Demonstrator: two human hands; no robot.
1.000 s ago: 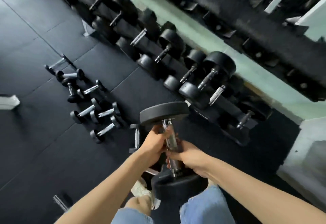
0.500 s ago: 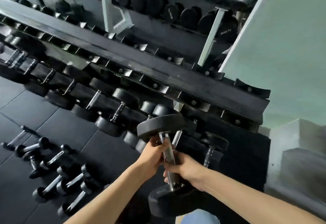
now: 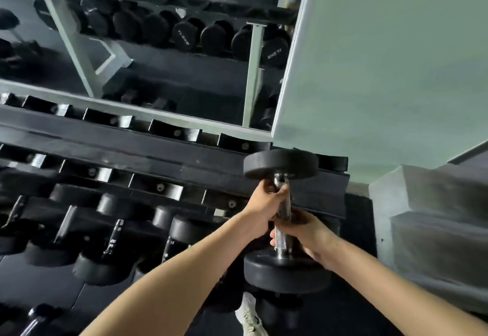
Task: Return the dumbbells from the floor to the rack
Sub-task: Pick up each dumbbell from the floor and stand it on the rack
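One dumbbell [image 3: 280, 240] is off the floor [image 3: 111, 306] and up in front of the rack [image 3: 163, 154]. It is carried nearly upright, with one black head at twelve o'clock over the end of the upper tier and the other at six o'clock. It sits in no cradle yet, so I judge this trip well over half done, with only the turn level and the set-down left.

The left hand [image 3: 265, 203] has its grip wrapped round the top of the chrome handle, right under the upper head. The right hand [image 3: 307, 235] has its grip closed round the lower handle, just above the lower head. Both hold the dumbbell and nothing else.

Empty cradles [image 3: 175, 132] run along the upper tier toward nine o'clock from the dumbbell, so there is room. The lower tier, at eight o'clock, already carries stored dumbbells [image 3: 116, 232]. At seven o'clock, in the bottom corner, what seems to be a small dumbbell [image 3: 37, 320] lies on the floor, so more is probably left to fetch; how many I cannot tell.

A mirror [image 3: 145, 53] stands at eleven o'clock, a pale green wall [image 3: 383, 71] at one o'clock close behind the upper head, a grey ledge [image 3: 435, 203] at three o'clock and a white shoe [image 3: 249, 314] at six o'clock. The wall's edge and the rack's end are what the upper head could knock as it turns
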